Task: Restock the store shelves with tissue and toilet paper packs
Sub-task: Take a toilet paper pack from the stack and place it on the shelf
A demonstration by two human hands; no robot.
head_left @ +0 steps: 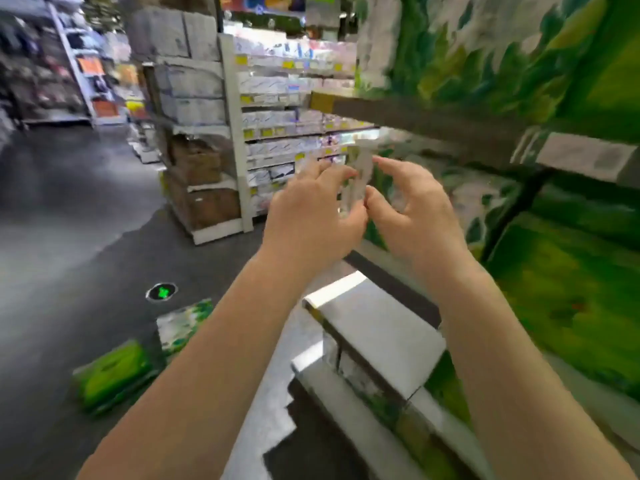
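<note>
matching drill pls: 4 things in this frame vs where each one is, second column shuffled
Things
1. green pack
2. clear wrapper
3. cardboard boxes
4. round floor marker

Places
A. on the aisle-end shelves at the back
B. between the left hand and right hand
C. on the dark floor, beyond the two packs
D. lying on the floor at lower left

Pairs: 1-D, 2-B, 3-A, 4-C

A shop — aisle shelving (239, 133) with yellow price tags (248, 134), stocked packs.
</note>
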